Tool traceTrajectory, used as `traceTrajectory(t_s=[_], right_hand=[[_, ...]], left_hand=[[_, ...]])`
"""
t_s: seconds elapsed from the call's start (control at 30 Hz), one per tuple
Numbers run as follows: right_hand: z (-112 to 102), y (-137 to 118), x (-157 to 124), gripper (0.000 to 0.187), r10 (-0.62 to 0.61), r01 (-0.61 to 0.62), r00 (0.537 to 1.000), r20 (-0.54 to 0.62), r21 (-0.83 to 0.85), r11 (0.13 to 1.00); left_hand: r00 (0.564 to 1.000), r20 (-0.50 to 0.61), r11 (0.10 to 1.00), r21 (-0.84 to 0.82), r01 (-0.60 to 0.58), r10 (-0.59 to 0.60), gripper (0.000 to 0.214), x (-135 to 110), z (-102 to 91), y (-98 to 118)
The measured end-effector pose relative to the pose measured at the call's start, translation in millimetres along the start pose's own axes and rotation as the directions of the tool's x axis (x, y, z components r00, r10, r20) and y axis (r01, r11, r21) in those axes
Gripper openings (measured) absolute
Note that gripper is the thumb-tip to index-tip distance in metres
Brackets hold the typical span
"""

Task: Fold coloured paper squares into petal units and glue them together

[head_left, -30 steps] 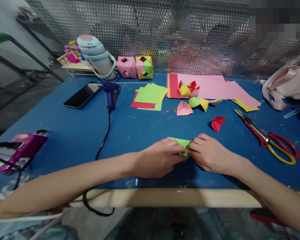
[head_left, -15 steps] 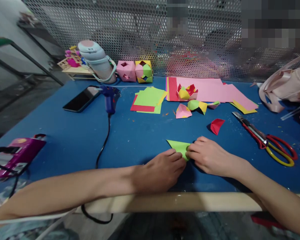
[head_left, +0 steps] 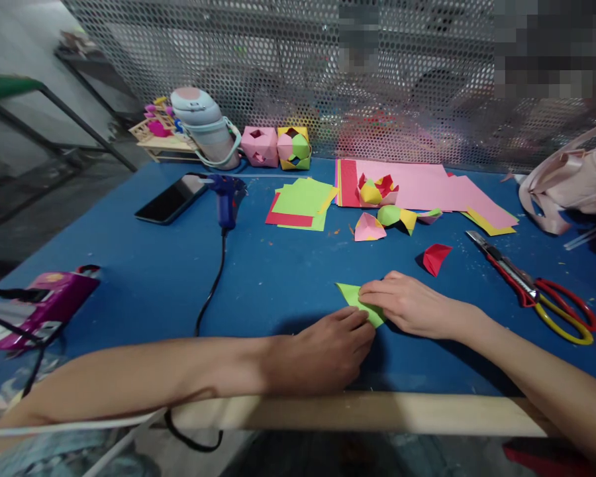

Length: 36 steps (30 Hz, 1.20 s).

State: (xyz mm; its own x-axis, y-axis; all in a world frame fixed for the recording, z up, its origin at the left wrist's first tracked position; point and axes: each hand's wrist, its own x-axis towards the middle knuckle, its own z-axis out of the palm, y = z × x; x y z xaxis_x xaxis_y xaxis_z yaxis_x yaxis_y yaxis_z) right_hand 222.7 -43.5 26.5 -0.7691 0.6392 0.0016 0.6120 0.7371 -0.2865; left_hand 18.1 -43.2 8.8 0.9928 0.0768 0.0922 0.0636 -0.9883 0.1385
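Observation:
A folded green paper piece (head_left: 353, 296) lies flat on the blue table (head_left: 149, 265) near the front edge. My right hand (head_left: 412, 307) rests on it from the right, fingers stretched out and pressing its top. My left hand (head_left: 322, 351) lies just below and left of it, fingers curled, with the fingertips touching the paper's lower edge. Most of the paper is hidden under the two hands.
A red folded piece (head_left: 436, 257), pink and green-yellow folded pieces (head_left: 368, 227), paper stacks (head_left: 300, 202), pink sheets (head_left: 427, 182), scissors (head_left: 556, 301), a blue glue gun (head_left: 227, 199) with cord, a phone (head_left: 171, 199), paper cubes (head_left: 277, 146), a bottle (head_left: 206, 126), a magenta box (head_left: 40, 305).
My left hand has slid back toward the table's front edge, uncovering the paper's left tip. My right hand has flattened and moved left over the paper.

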Motion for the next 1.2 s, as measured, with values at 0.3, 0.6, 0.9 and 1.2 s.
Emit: traceTrajectory(t_s=[0.3,0.6,0.9,1.2], right_hand=[[0.1,5.7,33.8,0.03,-0.075,0.071,0.995,0.069,0.064,0.995],[-12.7,7.4,11.1,0.039,0.042,-0.057,0.993,0.107,0.132,0.99],[-14.5,14.0,-58.2,0.038,0.221,-0.227,0.973,0.065,0.105,0.968],[-22.5,8.4,-57.9,0.028,0.257,-0.249,0.954,-0.156,0.07,0.966]], left_hand=[[1.0,-0.024,1.0,0.028,-0.011,0.011,0.016,-0.7,2.1,-0.2],[0.999,-0.013,0.999,0.026,-0.039,0.039,0.012,-0.5,0.6,-2.6],[0.998,-0.018,0.999,0.007,-0.052,0.052,0.009,1.7,-0.8,-3.8],[0.996,0.034,0.992,-0.091,0.091,-0.088,0.013,6.7,-4.8,-10.3]])
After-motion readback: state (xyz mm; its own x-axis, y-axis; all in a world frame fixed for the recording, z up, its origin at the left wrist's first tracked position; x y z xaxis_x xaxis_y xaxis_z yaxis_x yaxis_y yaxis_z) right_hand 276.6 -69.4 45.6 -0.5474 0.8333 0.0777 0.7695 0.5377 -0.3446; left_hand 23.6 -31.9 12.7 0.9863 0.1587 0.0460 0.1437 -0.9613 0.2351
